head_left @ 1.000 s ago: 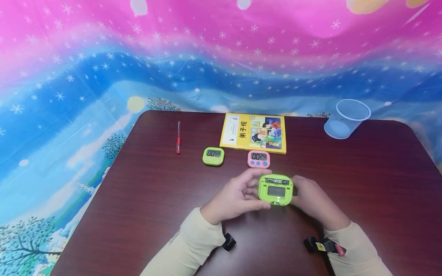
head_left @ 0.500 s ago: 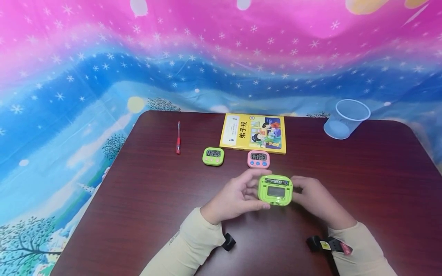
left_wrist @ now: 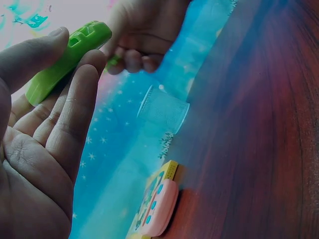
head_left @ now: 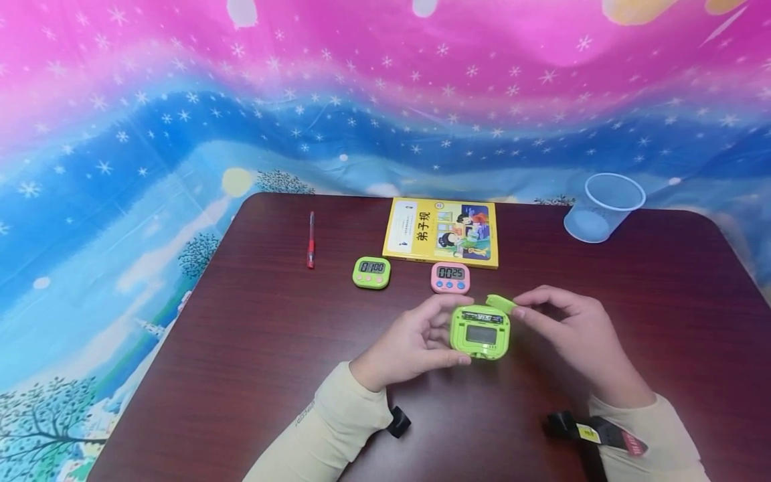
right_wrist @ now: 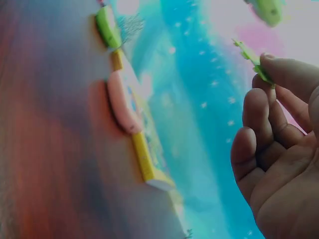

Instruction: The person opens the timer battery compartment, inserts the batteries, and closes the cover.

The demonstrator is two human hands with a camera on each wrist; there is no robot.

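My left hand [head_left: 409, 345] grips a green digital timer [head_left: 480, 343] by its left side, between the thumb below and the fingers above. The timer's back faces up, and a battery [head_left: 483, 317] lies in its uncovered slot. Between thumb and forefinger, my right hand [head_left: 581, 338] pinches a small green battery cover [head_left: 500, 303], just past the timer's upper right corner. In the right wrist view the cover [right_wrist: 253, 60] shows small tabs along its edge. The left wrist view has the timer [left_wrist: 67, 62] edge-on in the left fingers.
Beyond the hands lie a second green timer [head_left: 371, 273] and a pink timer [head_left: 450, 278], both with lit digits. A yellow book [head_left: 442, 231] lies behind them. A red pen [head_left: 311, 241] is at left; a clear plastic cup [head_left: 596, 217] stands at the back right.
My right hand has moved right and up from the held timer, bringing the green battery cover into view. The left hand stays put. Digits on the two lying timers have changed.
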